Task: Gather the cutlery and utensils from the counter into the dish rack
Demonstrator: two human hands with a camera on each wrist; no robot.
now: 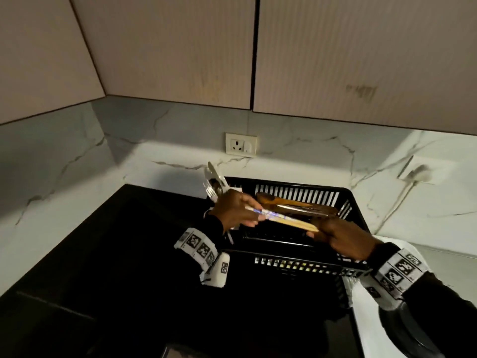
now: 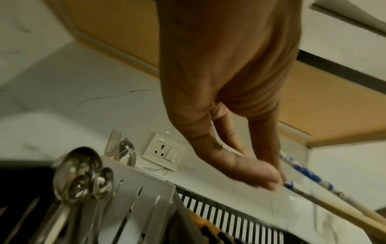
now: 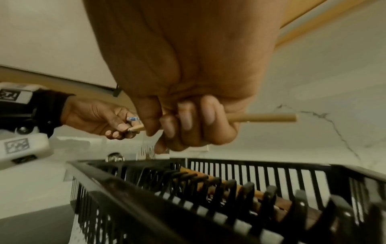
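Both hands hold a pair of pale wooden chopsticks (image 1: 286, 220) with blue-patterned ends just above the black dish rack (image 1: 304, 263). My left hand (image 1: 238, 211) pinches the patterned ends between thumb and fingers (image 2: 265, 173). My right hand (image 1: 343, 237) grips the plain ends in a fist, and one chopstick (image 3: 262, 117) sticks out past the fingers (image 3: 185, 118). Wooden utensils (image 1: 291, 204) lie inside the rack. Steel spoons (image 2: 79, 171) and a fork (image 2: 114, 145) stand in the white cutlery holder (image 2: 146, 194) at the rack's left end.
The rack stands on a black counter (image 1: 116, 254) against a marble backsplash with a wall socket (image 1: 241, 145). Cabinets (image 1: 180, 47) hang overhead. A white surface (image 1: 366, 319) lies to the right of the rack.
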